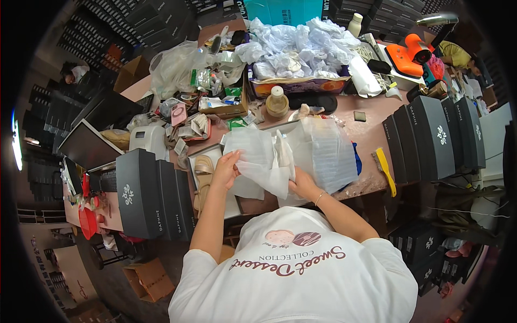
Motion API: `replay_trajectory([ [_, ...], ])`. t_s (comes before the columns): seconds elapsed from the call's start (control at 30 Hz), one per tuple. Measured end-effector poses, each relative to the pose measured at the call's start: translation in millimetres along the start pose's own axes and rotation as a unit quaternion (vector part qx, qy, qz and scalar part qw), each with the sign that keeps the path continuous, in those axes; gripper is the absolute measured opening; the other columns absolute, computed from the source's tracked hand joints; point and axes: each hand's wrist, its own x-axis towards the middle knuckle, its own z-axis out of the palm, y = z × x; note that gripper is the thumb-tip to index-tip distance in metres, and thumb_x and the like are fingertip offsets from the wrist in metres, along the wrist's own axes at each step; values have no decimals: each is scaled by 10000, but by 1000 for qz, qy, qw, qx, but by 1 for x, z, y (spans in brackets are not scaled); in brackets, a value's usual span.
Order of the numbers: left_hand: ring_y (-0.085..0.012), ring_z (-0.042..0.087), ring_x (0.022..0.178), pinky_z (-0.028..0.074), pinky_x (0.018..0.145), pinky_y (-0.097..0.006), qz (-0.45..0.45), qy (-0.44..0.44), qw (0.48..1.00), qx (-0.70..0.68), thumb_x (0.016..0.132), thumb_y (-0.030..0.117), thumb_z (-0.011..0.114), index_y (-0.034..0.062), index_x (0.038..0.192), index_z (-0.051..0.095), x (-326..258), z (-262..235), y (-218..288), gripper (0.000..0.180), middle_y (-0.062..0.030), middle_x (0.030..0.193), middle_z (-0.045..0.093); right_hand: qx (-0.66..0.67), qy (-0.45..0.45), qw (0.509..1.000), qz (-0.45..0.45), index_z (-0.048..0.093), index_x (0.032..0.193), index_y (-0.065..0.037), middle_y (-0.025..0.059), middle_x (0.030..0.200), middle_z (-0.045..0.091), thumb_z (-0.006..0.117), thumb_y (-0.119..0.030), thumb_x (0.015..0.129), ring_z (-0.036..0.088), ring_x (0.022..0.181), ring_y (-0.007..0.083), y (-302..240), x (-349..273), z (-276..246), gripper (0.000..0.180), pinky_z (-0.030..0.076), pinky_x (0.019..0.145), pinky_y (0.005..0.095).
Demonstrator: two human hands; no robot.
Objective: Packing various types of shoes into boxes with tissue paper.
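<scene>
Both my hands are raised over the table's near side with thin, translucent white wrapping sheets between them. My left hand (226, 171) pinches the left edge of a wrapping sheet (253, 159). Closed on the right part of the bunched white wrapping is my right hand (304, 184); its fingertips are partly hidden. Beside my left wrist, a pair of tan sandals (203, 175) lies in an open shoebox (231, 206). A stack of translucent sheets (331, 153) spreads to the right of my hands, over a second open grey box.
Dark shoeboxes stand upright at left (141, 194) and right (425, 140). A yellow brush (384, 172) lies by the right row. Further back are a glue jar (277, 102), a carton heaped with crumpled paper (301, 86) and an orange device (409, 54).
</scene>
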Motion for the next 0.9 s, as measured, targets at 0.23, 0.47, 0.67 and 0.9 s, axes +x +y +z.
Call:
replay_trajectory([
  [0.23,-196,630,888,524,787,-319,41,-61,987,-140,964,249,507,-1,1186,538,17,76,-17,336,-105,1036,613,-151,-34,979,-133,540,1147,-22,203,1075,603,575,-178,813,593,976,350,4,24,18,370,472,859,410],
  [0.47,-341,270,1367,216,1108,-486,320,-100,737,587,889,235,539,-24,1372,363,-9,53,-82,576,-232,1426,348,130,236,963,-7,536,1203,33,193,1123,596,511,-104,905,570,1056,324,-59,-55,-100,329,431,930,386],
  [0.67,-322,328,1333,191,1108,-512,298,-118,546,774,827,259,564,-14,1257,508,29,116,-109,513,-200,1324,466,102,139,984,-52,425,1304,34,235,1240,511,522,-177,925,493,1172,339,-93,-30,-69,445,384,983,382],
  [0.9,-382,393,1256,337,1044,-441,398,44,736,546,755,75,627,5,1211,529,-21,12,-71,472,-209,1266,481,157,71,984,53,310,1406,12,230,1327,446,582,-234,903,453,1218,356,-41,-8,-10,622,341,1041,375],
])
